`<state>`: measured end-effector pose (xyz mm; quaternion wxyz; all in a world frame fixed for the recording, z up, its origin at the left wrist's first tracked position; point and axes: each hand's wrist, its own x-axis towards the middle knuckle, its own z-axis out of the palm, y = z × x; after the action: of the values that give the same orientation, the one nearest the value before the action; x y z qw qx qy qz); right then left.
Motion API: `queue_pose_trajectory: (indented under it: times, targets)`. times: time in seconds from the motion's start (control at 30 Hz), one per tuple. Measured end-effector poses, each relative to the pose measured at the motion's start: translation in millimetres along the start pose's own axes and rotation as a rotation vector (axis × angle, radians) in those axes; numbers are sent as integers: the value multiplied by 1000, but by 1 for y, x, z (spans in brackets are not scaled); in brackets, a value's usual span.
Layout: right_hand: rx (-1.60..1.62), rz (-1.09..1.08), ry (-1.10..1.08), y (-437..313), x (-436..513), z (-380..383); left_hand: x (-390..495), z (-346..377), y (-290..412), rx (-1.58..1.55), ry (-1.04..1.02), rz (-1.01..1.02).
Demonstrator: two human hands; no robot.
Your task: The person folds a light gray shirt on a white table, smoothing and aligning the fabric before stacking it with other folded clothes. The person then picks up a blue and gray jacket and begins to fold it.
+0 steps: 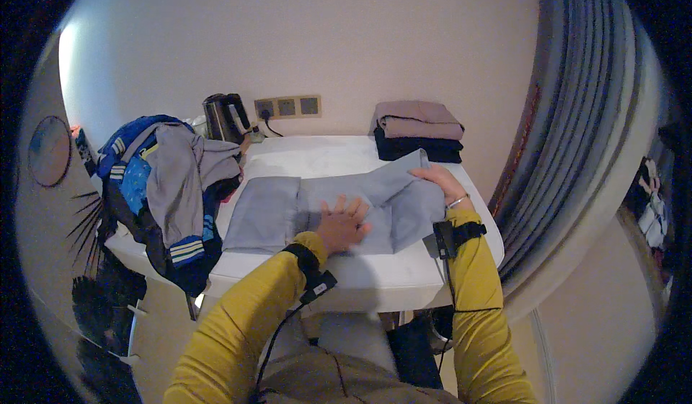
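A grey garment (346, 193) lies partly folded across the white table (270, 155), its left end doubled over. My left hand (343, 224), slightly blurred, is spread over the middle of the cloth with its fingers apart. At the garment's right end, my right hand (440, 181) grips a raised edge of the fabric between thumb and fingers. The cloth's right part is rumpled and lifted towards the back. Both sleeves are yellow, with a black strap and a small wired device at each wrist.
Folded pink (421, 117) and black (419, 149) garments are stacked at the back right. A loose clothes heap (173, 182) hangs over the table's left side. Behind it stand an electric kettle (226, 117) and wall sockets (287, 106). A grey curtain (578, 106) hangs right.
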<state>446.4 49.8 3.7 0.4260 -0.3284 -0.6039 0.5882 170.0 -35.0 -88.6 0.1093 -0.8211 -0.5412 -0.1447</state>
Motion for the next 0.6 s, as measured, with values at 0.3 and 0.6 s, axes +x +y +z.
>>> queue_pose_trajectory:
  times: [0.3, 0.6]
  targets:
    - [138, 107, -46, -15, 34, 51, 4, 29, 17, -901, 4, 11]
    - [-648, 138, -10, 29, 59, 149, -23, -15, 41, -317, -295, -23]
